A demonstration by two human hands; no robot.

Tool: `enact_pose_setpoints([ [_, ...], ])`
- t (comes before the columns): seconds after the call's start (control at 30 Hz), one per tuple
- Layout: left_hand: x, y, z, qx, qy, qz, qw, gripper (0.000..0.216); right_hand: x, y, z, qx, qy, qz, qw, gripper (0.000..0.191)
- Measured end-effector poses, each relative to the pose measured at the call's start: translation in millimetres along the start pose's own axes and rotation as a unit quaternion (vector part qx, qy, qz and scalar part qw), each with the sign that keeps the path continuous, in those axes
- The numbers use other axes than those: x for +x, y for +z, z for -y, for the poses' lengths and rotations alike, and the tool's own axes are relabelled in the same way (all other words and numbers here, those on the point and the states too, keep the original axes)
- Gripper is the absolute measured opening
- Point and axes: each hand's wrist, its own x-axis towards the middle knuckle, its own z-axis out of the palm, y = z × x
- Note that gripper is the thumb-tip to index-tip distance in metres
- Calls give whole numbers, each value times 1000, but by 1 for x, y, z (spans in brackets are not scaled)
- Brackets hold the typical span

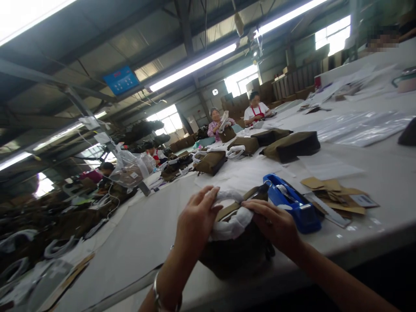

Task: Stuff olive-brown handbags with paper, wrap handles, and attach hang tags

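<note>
A dark olive bag stands at the near edge of the white table. Its handle is wrapped in white foam wrap. My left hand is closed round the left part of that wrapped handle. My right hand grips the right part of it, fingers curled over the white wrap. A bracelet shows on my left wrist. A blue tape dispenser sits on the table just right of my right hand.
Brown card pieces lie right of the dispenser. Several olive bags stand further along the table, with clear plastic sheets at the right. Other people sit working at the far end and at the left.
</note>
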Motion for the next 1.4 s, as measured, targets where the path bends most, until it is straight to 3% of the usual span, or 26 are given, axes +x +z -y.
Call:
enact_pose_setpoints([
  [0.1,29,4,28,-60,-5,38,997,38,8,-4,0,52,11,68,996,30],
  [0.17,44,6,46,-70,-30,35,996,36,20,-6,1,112,86,150,979,18],
  [0.23,51,5,54,-70,-49,32,996,32,37,-8,1,180,203,237,933,35],
  [0.3,46,1,45,-42,-41,-24,998,34,53,-7,1,241,318,282,872,49],
  [0.37,31,-3,24,-3,-6,-134,991,36,64,-6,-1,284,399,286,824,53],
  [0.4,21,-4,12,9,16,-183,983,31,68,-4,-1,297,423,283,808,54],
  [0.47,1,-2,-7,20,60,-204,977,24,71,-2,-1,310,441,280,795,55],
  [0.53,-14,5,-14,49,67,-176,981,26,70,-1,-2,318,442,275,792,54],
  [0.63,-23,17,-4,77,32,-136,987,32,66,-1,-4,350,440,266,783,50],
  [0.73,-21,17,9,-14,-33,-75,997,28,62,-2,-10,419,437,253,755,46],
  [0.8,-16,10,12,-133,-102,1,986,22,60,-1,-14,450,438,234,742,47],
  [0.83,-14,5,12,-210,-136,53,967,21,59,0,-16,457,437,222,743,50],
  [0.9,-11,-3,13,-381,-190,146,893,28,58,1,-19,455,428,200,755,57],
  [0.97,-11,-8,14,-513,-220,181,810,47,58,2,-20,452,417,185,767,58],
  [1.0,-12,-8,13,-545,-226,171,789,53,57,2,-19,448,408,182,775,56],
  [1.03,-13,-8,12,-549,-222,148,792,56,57,2,-18,435,390,181,791,53],
  [1.07,-16,-7,10,-524,-206,121,817,57,57,2,-16,411,362,180,817,51],
  [1.17,-20,-1,-3,-293,-90,-1,952,48,56,3,-8,265,234,161,921,41],
  [1.2,-21,0,-8,-185,-40,-51,981,45,56,4,-6,205,185,140,951,35],
  [1.27,-19,3,-17,-1,32,-123,992,44,55,6,-1,106,91,82,987,24],
  [1.3,-16,4,-21,51,49,-131,989,45,55,8,0,68,46,55,995,19],
  [1.4,-5,3,-23,37,15,-39,998,47,56,9,3,9,-40,2,999,11],
])
